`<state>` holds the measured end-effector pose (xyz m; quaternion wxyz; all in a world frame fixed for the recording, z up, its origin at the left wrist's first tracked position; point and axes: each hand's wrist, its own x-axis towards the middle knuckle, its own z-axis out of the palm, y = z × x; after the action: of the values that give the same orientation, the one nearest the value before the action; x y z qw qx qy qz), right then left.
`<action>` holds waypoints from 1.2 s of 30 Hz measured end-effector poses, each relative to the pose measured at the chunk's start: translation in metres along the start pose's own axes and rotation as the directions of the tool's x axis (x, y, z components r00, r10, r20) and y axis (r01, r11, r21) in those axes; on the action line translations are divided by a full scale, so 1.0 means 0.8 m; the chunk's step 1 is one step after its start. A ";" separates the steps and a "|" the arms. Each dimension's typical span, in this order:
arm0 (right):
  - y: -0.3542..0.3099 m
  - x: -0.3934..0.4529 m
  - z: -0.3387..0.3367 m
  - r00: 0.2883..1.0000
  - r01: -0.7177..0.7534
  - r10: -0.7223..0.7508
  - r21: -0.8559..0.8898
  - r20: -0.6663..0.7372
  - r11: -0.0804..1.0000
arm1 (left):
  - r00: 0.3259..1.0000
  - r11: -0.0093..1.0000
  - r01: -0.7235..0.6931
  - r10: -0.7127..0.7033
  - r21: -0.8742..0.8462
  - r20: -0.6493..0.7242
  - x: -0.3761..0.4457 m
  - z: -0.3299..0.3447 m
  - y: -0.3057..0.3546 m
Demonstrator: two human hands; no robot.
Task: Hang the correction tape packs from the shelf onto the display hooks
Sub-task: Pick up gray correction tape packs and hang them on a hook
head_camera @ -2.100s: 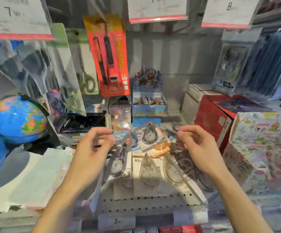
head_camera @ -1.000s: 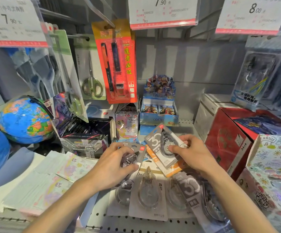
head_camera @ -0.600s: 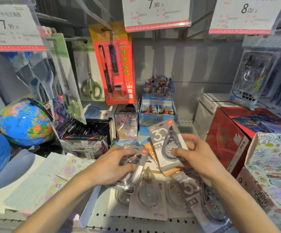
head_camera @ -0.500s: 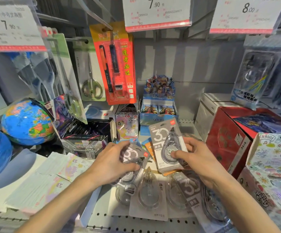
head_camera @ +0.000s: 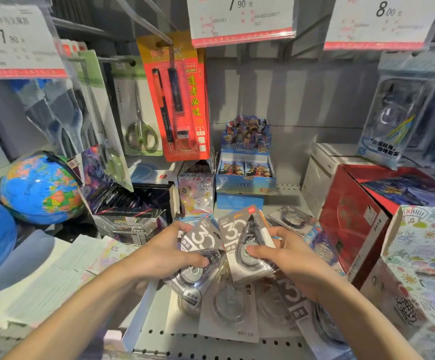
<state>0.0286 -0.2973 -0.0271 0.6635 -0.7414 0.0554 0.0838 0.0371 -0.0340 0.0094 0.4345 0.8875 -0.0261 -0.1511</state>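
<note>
1. While most stock lies flat, the perforated shelf (head_camera: 211, 341) carries a loose heap of correction tape packs (head_camera: 228, 307) at its front edge, below both wrists.
2. Right hand (head_camera: 291, 258): fingers curled round the edges of a grey pack (head_camera: 242, 242) marked "30", thumb pressed on its blister, card lifted clear of the heap and tilted upright.
3. Left hand (head_camera: 167, 250): thumb and fingers pinching a second pack (head_camera: 202, 245), just beside the first, its lower end near the heap.
4. Display hook (head_camera: 143, 20): bare angled prong above, beside the orange pen card (head_camera: 177, 100).
5. Judged step: pick-up, hanging not yet begun. The next move calls for raising one pack and lining its top hole, too small to see, onto a prong.
</note>
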 end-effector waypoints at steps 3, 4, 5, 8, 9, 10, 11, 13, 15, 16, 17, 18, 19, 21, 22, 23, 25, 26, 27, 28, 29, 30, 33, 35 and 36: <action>-0.006 -0.005 0.004 1.000 0.009 -0.009 -0.009 -0.006 1.000 | 0.998 0.993 -0.045 0.039 -0.111 -0.053 0.004 -0.002 -0.005; -0.008 -0.006 0.005 1.000 0.017 -0.017 -0.017 -0.025 1.000 | 0.996 0.984 -0.073 0.062 -0.165 -0.069 0.004 -0.003 -0.005; -0.012 -0.008 0.006 0.998 0.031 -0.032 -0.025 -0.047 0.999 | 0.992 0.970 -0.108 0.091 -0.217 -0.089 0.004 -0.004 -0.003; -0.029 -0.015 0.006 0.990 0.105 -0.109 -0.043 -0.086 0.993 | 0.969 0.928 -0.231 0.192 -0.291 -0.158 0.002 -0.009 0.005; -0.035 -0.018 0.005 0.986 0.132 -0.137 -0.051 -0.095 0.990 | 0.959 0.914 -0.268 0.224 -0.304 -0.171 0.001 -0.010 0.009; -0.042 -0.021 0.005 0.981 0.161 -0.167 -0.061 -0.101 0.985 | 0.951 0.901 -0.297 0.250 -0.318 -0.181 0.000 -0.011 0.012; -0.049 -0.024 0.006 0.974 0.192 -0.199 -0.073 -0.105 0.979 | 0.944 0.886 -0.319 0.267 -0.337 -0.191 -0.001 -0.012 0.014; -0.061 -0.030 0.006 0.961 0.239 -0.249 -0.095 -0.119 0.966 | 0.931 0.854 -0.357 0.290 -0.380 -0.221 -0.003 -0.014 0.021; -0.075 -0.039 0.005 0.950 0.270 -0.282 -0.101 -0.134 0.958 | 0.920 0.823 -0.385 0.306 -0.417 -0.246 -0.005 -0.016 0.028; -0.084 -0.045 0.003 0.945 0.285 -0.296 -0.096 -0.139 0.954 | 0.916 0.809 -0.396 0.314 -0.434 -0.250 -0.005 -0.017 0.032; -0.092 -0.051 0.000 0.940 0.302 -0.312 -0.089 -0.140 0.949 | 0.912 0.796 -0.406 0.325 -0.449 -0.249 -0.006 -0.018 0.037; -0.101 -0.059 -0.002 0.933 0.321 -0.331 -0.090 -0.138 0.943 | 0.908 0.783 -0.417 0.338 -0.462 -0.246 -0.007 -0.018 0.042; -0.110 -0.066 -0.006 0.926 0.341 -0.352 -0.096 -0.139 0.935 | 0.904 0.770 -0.427 0.352 -0.474 -0.243 -0.008 -0.018 0.048; -0.123 -0.081 -0.016 0.907 0.376 -0.391 -0.114 -0.157 0.919 | 0.891 0.750 -0.454 0.382 -0.481 -0.245 -0.012 -0.015 0.062; -0.129 -0.089 -0.023 0.898 0.391 -0.408 -0.127 -0.167 0.912 | 0.883 0.743 -0.469 0.398 -0.478 -0.248 -0.016 -0.013 0.071; -0.134 -0.096 -0.029 0.889 0.402 -0.423 -0.143 -0.177 0.905 | 0.875 0.734 -0.483 0.411 -0.477 -0.254 -0.020 -0.010 0.081; -0.142 -0.109 -0.044 0.870 0.420 -0.448 -0.168 -0.204 0.892 | 0.865 0.718 -0.502 0.424 -0.481 -0.269 -0.028 -0.003 0.099; -0.145 -0.116 -0.054 0.860 0.431 -0.461 -0.171 -0.220 0.886 | 0.862 0.714 -0.507 0.427 -0.483 -0.274 -0.032 0.001 0.107; -0.146 -0.122 -0.064 0.850 0.442 -0.473 -0.174 -0.232 0.880 | 0.857 0.710 -0.515 0.434 -0.480 -0.277 -0.036 0.006 0.116; -0.147 -0.128 -0.077 0.842 0.451 -0.484 -0.183 -0.236 0.874 | 0.851 0.707 -0.526 0.443 -0.473 -0.283 -0.040 0.012 0.125; -0.148 -0.135 -0.090 0.836 0.461 -0.498 -0.194 -0.232 0.866 | 0.842 0.703 -0.539 0.454 -0.465 -0.290 -0.043 0.018 0.133; -0.148 -0.141 -0.103 0.829 0.472 -0.511 -0.206 -0.225 0.857 | 0.834 0.698 -0.552 0.465 -0.456 -0.297 -0.047 0.025 0.142; -0.147 -0.162 -0.149 0.804 0.515 -0.559 -0.231 -0.204 0.825 | 0.804 0.674 -0.595 0.497 -0.438 -0.327 -0.057 0.054 0.175; -0.147 -0.177 -0.180 0.785 0.551 -0.592 -0.232 -0.182 0.802 | 0.780 0.659 -0.625 0.510 -0.418 -0.362 -0.062 0.080 0.201; -0.148 -0.184 -0.195 0.775 0.566 -0.607 -0.235 -0.174 0.790 | 0.765 0.651 -0.643 0.520 -0.404 -0.381 -0.065 0.093 0.214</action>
<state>-0.0849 -0.4433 0.1335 0.5792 -0.7794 -0.1064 -0.2139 -0.0191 -0.1878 0.1130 0.6791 0.6933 -0.2192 0.1001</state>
